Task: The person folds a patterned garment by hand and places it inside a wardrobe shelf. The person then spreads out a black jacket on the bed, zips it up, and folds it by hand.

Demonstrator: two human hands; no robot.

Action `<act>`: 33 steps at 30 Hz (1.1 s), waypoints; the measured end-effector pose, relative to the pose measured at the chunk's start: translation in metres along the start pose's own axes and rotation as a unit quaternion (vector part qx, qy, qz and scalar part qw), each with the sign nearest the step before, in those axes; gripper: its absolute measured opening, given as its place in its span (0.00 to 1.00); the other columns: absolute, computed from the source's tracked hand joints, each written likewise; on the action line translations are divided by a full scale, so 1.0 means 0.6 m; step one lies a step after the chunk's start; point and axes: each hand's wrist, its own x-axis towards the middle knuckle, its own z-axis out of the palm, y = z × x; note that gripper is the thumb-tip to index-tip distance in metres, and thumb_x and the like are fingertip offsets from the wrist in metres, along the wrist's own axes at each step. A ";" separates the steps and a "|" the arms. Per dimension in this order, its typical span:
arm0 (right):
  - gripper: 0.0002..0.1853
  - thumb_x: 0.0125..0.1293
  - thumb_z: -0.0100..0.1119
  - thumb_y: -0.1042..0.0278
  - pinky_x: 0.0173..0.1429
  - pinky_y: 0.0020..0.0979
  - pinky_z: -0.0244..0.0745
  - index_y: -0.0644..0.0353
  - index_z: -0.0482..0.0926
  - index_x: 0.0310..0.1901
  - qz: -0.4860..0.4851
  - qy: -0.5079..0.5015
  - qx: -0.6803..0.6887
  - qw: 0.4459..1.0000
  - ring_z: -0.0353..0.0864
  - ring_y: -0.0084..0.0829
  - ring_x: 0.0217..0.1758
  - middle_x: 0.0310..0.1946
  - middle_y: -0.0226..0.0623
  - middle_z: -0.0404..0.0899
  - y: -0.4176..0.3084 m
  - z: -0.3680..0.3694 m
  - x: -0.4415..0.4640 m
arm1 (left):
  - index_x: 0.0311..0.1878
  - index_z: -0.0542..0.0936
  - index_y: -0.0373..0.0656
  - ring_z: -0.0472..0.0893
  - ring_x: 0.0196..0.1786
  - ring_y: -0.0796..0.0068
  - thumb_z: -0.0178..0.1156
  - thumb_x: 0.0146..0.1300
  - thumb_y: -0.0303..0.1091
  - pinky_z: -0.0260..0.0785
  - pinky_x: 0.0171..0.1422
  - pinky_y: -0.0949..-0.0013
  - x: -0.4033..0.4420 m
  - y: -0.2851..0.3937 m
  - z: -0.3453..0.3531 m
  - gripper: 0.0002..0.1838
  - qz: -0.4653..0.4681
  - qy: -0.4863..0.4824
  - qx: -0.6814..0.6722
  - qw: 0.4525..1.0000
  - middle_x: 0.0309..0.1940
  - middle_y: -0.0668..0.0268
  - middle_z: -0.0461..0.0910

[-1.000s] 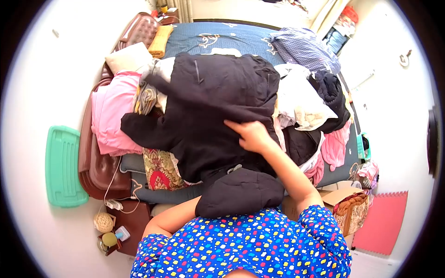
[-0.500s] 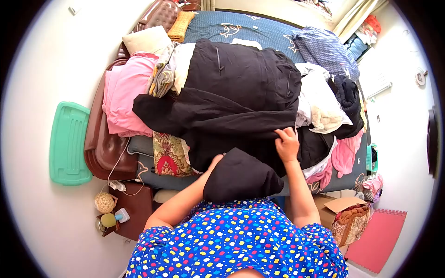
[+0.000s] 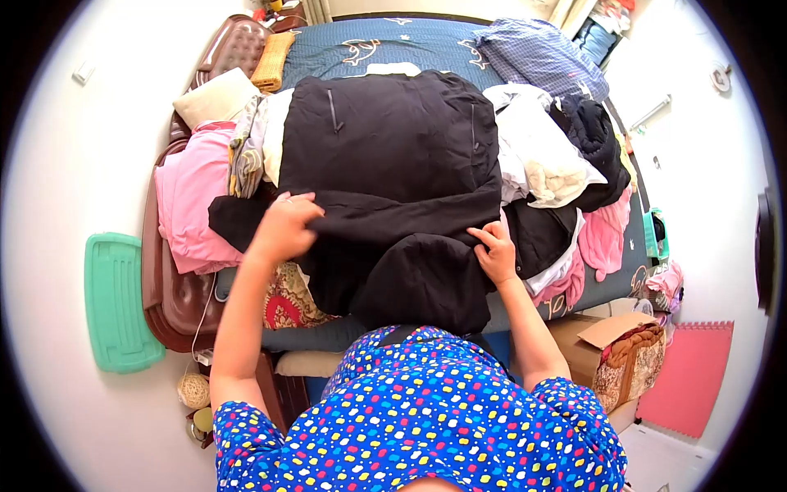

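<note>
A black hooded jacket point(image 3: 385, 148) lies spread on the bed, its hood point(image 3: 426, 283) nearest my body. One sleeve is laid crosswise over the jacket, between my hands. My left hand point(image 3: 288, 225) is on the left end of this folded part, slightly blurred, and whether its fingers grip the cloth is unclear. At the right edge, my right hand point(image 3: 494, 250) has its fingers closed on the black fabric. The other sleeve's dark cloth reaches left beyond my left hand, over the pink clothes.
Pink folded cloth point(image 3: 193, 201) and a pillow point(image 3: 217, 98) lie left. White clothes point(image 3: 545, 156), a dark padded garment point(image 3: 592, 148) and a checked cloth point(image 3: 541, 57) lie right. An open cardboard box point(image 3: 574, 340) stands at lower right, a green lid point(image 3: 123, 299) at far left.
My left hand has moved from beside the hood up to the left end of the folded sleeve. My right hand went to the jacket's right edge and stays there. The sleeve now lies across the jacket.
</note>
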 end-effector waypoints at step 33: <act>0.32 0.54 0.69 0.60 0.69 0.50 0.57 0.49 0.73 0.63 -0.113 0.018 -0.120 0.986 0.63 0.51 0.67 0.65 0.48 0.64 -0.008 0.078 0.133 | 0.57 0.79 0.56 0.62 0.71 0.59 0.65 0.57 0.46 0.49 0.74 0.42 -0.092 0.069 0.135 0.23 -0.037 0.132 0.137 0.981 0.69 0.67 0.66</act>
